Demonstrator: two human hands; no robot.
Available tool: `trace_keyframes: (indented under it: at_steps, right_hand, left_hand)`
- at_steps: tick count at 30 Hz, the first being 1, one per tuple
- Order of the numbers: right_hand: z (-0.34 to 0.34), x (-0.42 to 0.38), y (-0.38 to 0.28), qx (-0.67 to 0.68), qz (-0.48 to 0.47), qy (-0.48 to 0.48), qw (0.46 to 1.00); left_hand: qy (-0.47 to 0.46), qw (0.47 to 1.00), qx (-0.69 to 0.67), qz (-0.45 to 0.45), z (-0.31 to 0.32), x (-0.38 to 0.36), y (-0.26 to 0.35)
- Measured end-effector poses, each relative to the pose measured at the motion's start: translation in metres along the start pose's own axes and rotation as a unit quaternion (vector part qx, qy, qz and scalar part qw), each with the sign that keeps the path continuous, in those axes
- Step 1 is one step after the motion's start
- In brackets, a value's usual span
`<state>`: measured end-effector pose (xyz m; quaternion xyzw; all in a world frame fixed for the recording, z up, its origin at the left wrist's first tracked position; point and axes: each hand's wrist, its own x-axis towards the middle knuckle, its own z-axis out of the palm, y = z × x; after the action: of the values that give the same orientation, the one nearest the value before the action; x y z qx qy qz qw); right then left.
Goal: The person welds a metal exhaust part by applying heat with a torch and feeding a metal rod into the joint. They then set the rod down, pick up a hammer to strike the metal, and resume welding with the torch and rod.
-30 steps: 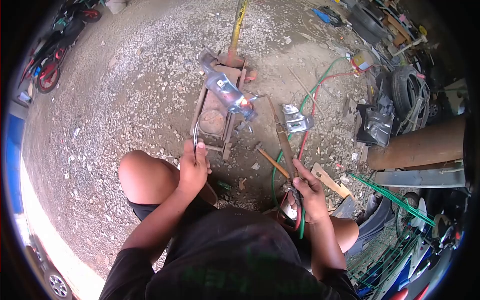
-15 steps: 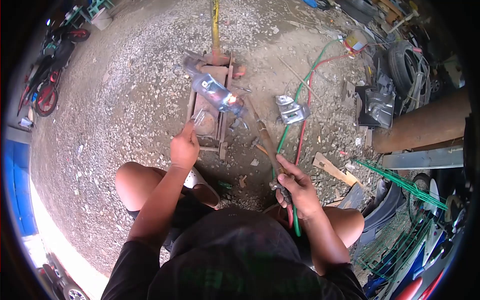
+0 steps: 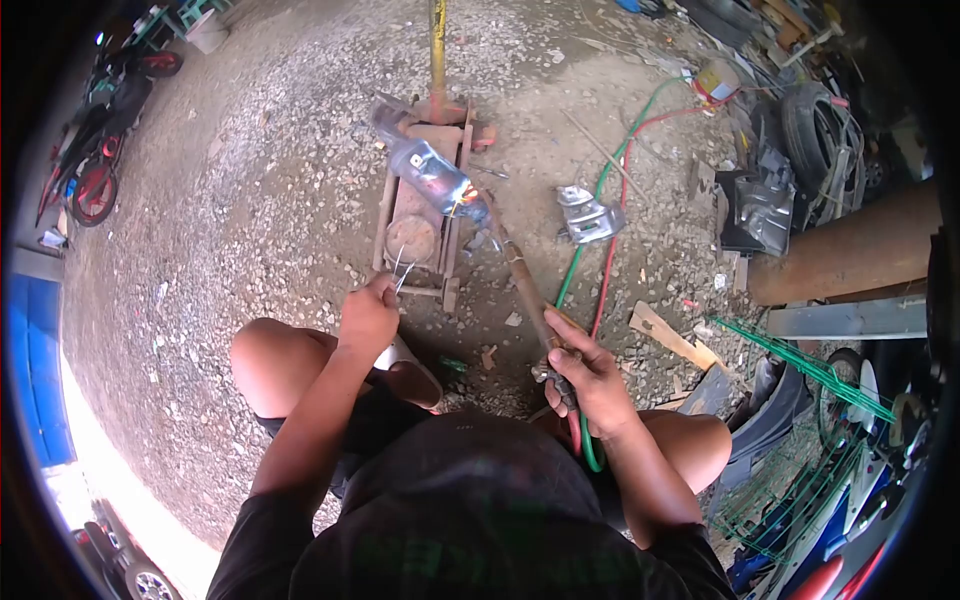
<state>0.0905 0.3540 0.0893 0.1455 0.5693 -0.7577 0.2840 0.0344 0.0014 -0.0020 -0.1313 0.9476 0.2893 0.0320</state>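
Note:
My right hand (image 3: 594,388) is wrapped round a gas torch (image 3: 527,285), whose tip is at the near end of a metal exhaust canister (image 3: 428,172). An orange glow with sparks shows at that end. The canister lies tilted across a rusty floor jack (image 3: 440,135). Pinched in my left hand (image 3: 369,318) are thin bent metal wires (image 3: 402,266), pointing up over the jack's round plate and apart from the canister. Green and red hoses (image 3: 592,452) run from the torch's rear end.
A bent silver metal shell (image 3: 589,214) lies on the gravel beside the green and red hoses. To the right are tyres (image 3: 808,130), a large rusty pipe (image 3: 850,245), a broken wooden board (image 3: 670,338) and a green wire rack (image 3: 800,365). Motorcycles (image 3: 95,150) stand at the far left.
My left hand has drawn back slightly toward me, and the wires have swung to a steeper angle. The torch stays at the canister's end, where the glow now looks more orange with sparks.

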Motion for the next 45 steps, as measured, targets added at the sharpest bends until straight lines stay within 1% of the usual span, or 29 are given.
trace_keyframes:
  at_steps: [4,6,7,9,10,12,18,19,21,25,30,33,36,39,42,45]
  right_hand:
    - [0.002,0.002,0.003,0.001,-0.005,0.007,1.0]
    - [0.003,0.001,0.003,-0.002,-0.003,0.01,1.0]
    - [0.003,0.001,0.003,0.001,0.0,0.01,1.0]
    - [0.003,0.001,0.004,0.003,0.004,0.01,1.0]
    - [0.003,0.001,0.004,0.003,0.006,0.007,1.0]
    - [0.002,0.002,0.005,0.004,0.009,0.004,1.0]
    - [0.001,0.004,0.005,0.015,0.02,0.007,1.0]
    - [0.001,0.005,0.005,0.014,0.019,0.006,1.0]
    - [0.001,0.005,0.005,0.013,0.018,0.006,1.0]
    - [0.0,0.006,0.006,0.014,0.021,0.004,1.0]
    - [0.0,0.006,0.005,0.016,0.021,0.005,1.0]
    - [0.0,0.007,0.006,0.021,0.021,0.005,1.0]
    - [0.0,0.006,0.005,0.023,0.02,0.002,1.0]
    - [-0.001,0.007,0.007,0.024,0.018,0.0,1.0]
    - [0.0,0.007,0.006,0.024,0.016,0.002,1.0]
    - [0.003,0.006,0.004,0.014,0.013,0.024,1.0]
  left_hand:
    - [-0.01,1.0,0.004,0.013,0.008,-0.003,-0.007]
    - [-0.025,1.0,0.004,-0.016,0.012,-0.001,-0.008]
    - [-0.025,1.0,0.003,-0.017,0.016,0.001,-0.012]
    - [-0.032,0.998,-0.029,-0.037,0.023,0.005,-0.022]
    - [-0.032,0.998,-0.029,-0.039,0.022,0.005,-0.021]
    - [-0.034,0.996,-0.071,-0.05,0.019,0.006,-0.018]
    - [-0.023,0.996,-0.076,-0.031,0.031,0.008,-0.029]
    - [-0.024,0.996,-0.076,-0.031,0.028,0.007,-0.024]
    - [-0.055,0.991,-0.097,-0.068,0.02,0.006,-0.013]
    - [-0.055,0.993,-0.084,-0.055,0.021,0.008,-0.015]
    - [-0.061,0.987,-0.131,-0.072,0.017,0.008,-0.01]
    - [-0.074,0.99,-0.098,-0.067,0.019,0.008,-0.012]
    - [-0.051,0.991,-0.107,-0.065,0.021,0.006,-0.009]
    - [-0.046,0.993,-0.097,-0.057,0.023,0.007,-0.011]
    - [-0.052,0.99,-0.113,-0.065,0.023,0.007,-0.009]
    - [-0.055,0.991,-0.103,-0.064,0.025,0.009,-0.013]
